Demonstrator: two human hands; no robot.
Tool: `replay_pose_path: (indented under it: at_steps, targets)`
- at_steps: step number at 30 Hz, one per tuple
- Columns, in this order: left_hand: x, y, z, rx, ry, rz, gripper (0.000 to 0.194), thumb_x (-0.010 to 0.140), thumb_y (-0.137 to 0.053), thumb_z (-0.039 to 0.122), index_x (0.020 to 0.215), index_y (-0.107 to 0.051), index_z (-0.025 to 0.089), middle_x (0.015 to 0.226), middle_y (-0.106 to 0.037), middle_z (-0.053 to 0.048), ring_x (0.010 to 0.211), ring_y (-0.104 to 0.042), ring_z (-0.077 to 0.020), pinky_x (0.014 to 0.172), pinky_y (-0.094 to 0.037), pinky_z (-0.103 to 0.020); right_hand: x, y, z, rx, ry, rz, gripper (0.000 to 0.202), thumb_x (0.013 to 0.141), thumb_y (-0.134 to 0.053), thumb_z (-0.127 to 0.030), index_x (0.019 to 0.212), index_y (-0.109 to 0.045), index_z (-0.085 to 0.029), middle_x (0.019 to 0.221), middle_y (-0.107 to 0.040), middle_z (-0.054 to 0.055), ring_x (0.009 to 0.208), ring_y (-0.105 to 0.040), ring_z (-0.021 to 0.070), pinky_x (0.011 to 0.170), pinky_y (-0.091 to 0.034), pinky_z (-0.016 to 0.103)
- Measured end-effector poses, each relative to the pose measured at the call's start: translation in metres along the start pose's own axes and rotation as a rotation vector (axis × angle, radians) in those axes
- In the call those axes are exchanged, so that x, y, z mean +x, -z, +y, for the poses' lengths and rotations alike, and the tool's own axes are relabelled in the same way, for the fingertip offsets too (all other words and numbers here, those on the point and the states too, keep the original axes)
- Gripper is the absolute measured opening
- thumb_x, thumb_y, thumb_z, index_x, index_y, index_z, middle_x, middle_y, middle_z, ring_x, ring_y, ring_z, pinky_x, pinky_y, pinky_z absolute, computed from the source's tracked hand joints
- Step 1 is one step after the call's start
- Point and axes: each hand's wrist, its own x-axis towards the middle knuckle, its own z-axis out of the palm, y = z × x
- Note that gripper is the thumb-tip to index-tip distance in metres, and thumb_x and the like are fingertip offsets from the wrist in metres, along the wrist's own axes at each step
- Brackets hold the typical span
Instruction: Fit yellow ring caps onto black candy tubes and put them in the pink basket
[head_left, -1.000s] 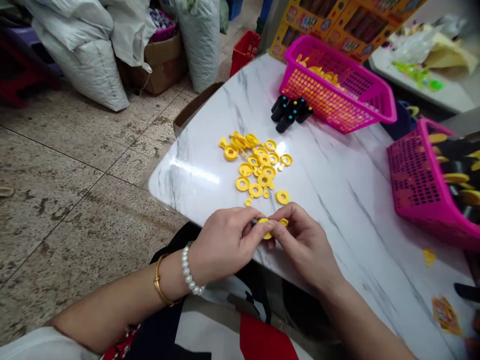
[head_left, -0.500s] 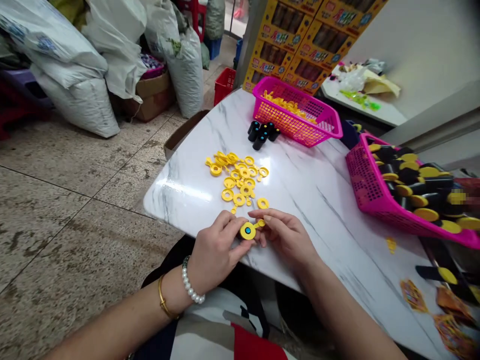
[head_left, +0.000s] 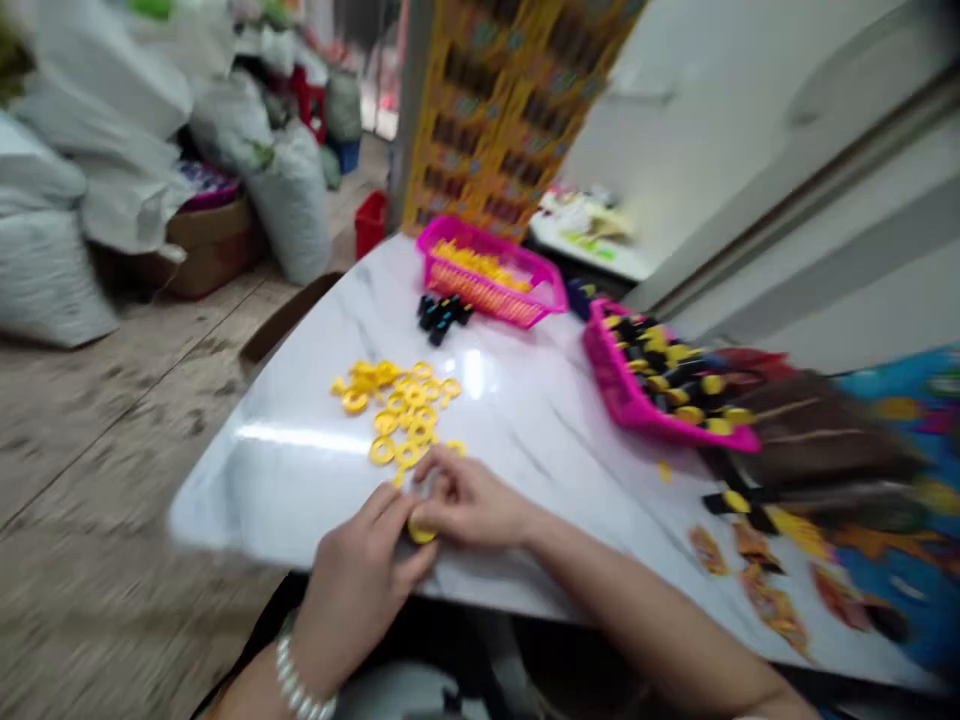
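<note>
The picture is blurred by head motion. My left hand (head_left: 360, 585) and my right hand (head_left: 472, 505) meet at the near edge of the white marble table (head_left: 300, 470), pinching one small yellow disc part (head_left: 420, 532) between their fingertips. A loose heap of yellow rings (head_left: 401, 410) lies on the table just beyond my hands. Farther back, a few black cylinders (head_left: 444, 312) lie beside a pink basket (head_left: 525, 300) that holds more yellow parts.
A second pink basket (head_left: 637, 405) full of black and yellow pieces stands at the right. Colourful printed cards (head_left: 757, 575) lie at the near right. White sacks (head_left: 45, 270) and a cardboard box (head_left: 210, 245) stand on the floor to the left.
The camera has swung up and to the right, so table and hands now sit lower left in view. Both hands still hold the yellow part, now closer together over it.
</note>
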Motion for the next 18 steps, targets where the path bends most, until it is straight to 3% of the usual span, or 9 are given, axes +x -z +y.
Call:
replay_pose_path:
  at_steps: [2,4,7,9,11,14,16,18]
  targets:
    - [-0.002,-0.008,-0.012,0.066,-0.099,0.034,0.020,0.086,-0.055,0.022,0.106,-0.055,0.022,0.091,-0.060,-0.003,0.071,-0.064,-0.0175,0.055,-0.051,-0.025,-0.007,-0.007,0.000,-0.206,0.077,0.113,0.049,0.066,-0.076,-0.041,0.105,-0.053,-0.022,0.060,-0.048,-0.009,0.053,-0.046,0.0104,0.051,-0.035,0.020]
    - [-0.001,-0.012,-0.024,0.092,-0.216,0.043,0.032,0.087,-0.055,0.024,0.119,-0.051,0.024,0.097,-0.062,-0.003,0.077,-0.066,-0.0174,0.059,-0.054,-0.023,-0.014,-0.005,-0.001,-0.415,0.119,0.216,0.045,0.063,-0.076,-0.037,0.101,-0.056,-0.024,0.064,-0.055,-0.006,0.057,-0.052,0.0128,0.054,-0.038,0.022]
    - [0.001,-0.002,-0.034,0.060,-0.253,0.025,0.051,0.088,-0.057,0.036,0.135,-0.040,0.027,0.101,-0.063,-0.003,0.080,-0.067,-0.0166,0.068,-0.056,-0.021,-0.031,0.030,-0.005,-0.596,0.139,0.421,0.020,0.073,-0.064,-0.028,0.092,-0.059,-0.024,0.067,-0.061,-0.003,0.056,-0.054,0.0132,0.055,-0.040,0.023]
    - [0.009,0.015,-0.041,0.058,-0.163,0.054,0.053,0.089,-0.055,0.045,0.136,-0.039,0.028,0.098,-0.063,-0.002,0.072,-0.065,-0.0159,0.067,-0.056,-0.023,-0.043,0.080,-0.007,-0.646,0.177,0.676,0.016,0.077,-0.059,-0.022,0.092,-0.060,-0.023,0.069,-0.063,-0.001,0.058,-0.057,0.0139,0.056,-0.041,0.025]
    - [0.023,0.034,-0.052,0.121,-0.057,0.123,0.047,0.090,-0.051,0.049,0.131,-0.045,0.028,0.102,-0.063,-0.003,0.074,-0.063,-0.0177,0.071,-0.055,-0.029,-0.052,0.143,-0.004,-0.686,0.230,0.957,0.014,0.075,-0.061,-0.024,0.089,-0.060,-0.024,0.069,-0.063,0.000,0.061,-0.059,0.0168,0.057,-0.042,0.028]
    - [0.051,0.055,-0.072,0.288,-0.024,0.210,0.045,0.090,-0.049,0.050,0.124,-0.054,0.021,0.112,-0.060,-0.009,0.096,-0.060,-0.0262,0.088,-0.049,-0.041,-0.064,0.240,0.013,-0.673,0.247,1.121,0.012,0.073,-0.066,-0.034,0.077,-0.056,-0.029,0.060,-0.058,-0.001,0.067,-0.061,0.0239,0.062,-0.046,0.037]
    - [0.067,0.060,-0.081,0.377,-0.043,0.196,0.045,0.088,-0.054,0.047,0.120,-0.058,0.016,0.112,-0.059,-0.012,0.102,-0.056,-0.0296,0.092,-0.046,-0.046,-0.071,0.296,0.034,-0.791,0.196,1.307,0.024,0.066,-0.072,-0.044,0.070,-0.053,-0.029,0.059,-0.060,-0.004,0.072,-0.064,0.0278,0.069,-0.049,0.047]
    - [0.077,0.058,-0.083,0.411,-0.045,0.138,0.041,0.086,-0.060,0.041,0.116,-0.062,0.013,0.113,-0.059,-0.013,0.103,-0.054,-0.0298,0.093,-0.046,-0.046,-0.076,0.343,0.057,-0.839,0.230,1.330,0.033,0.062,-0.074,-0.052,0.064,-0.051,-0.029,0.061,-0.062,-0.004,0.078,-0.067,0.0306,0.075,-0.050,0.053]
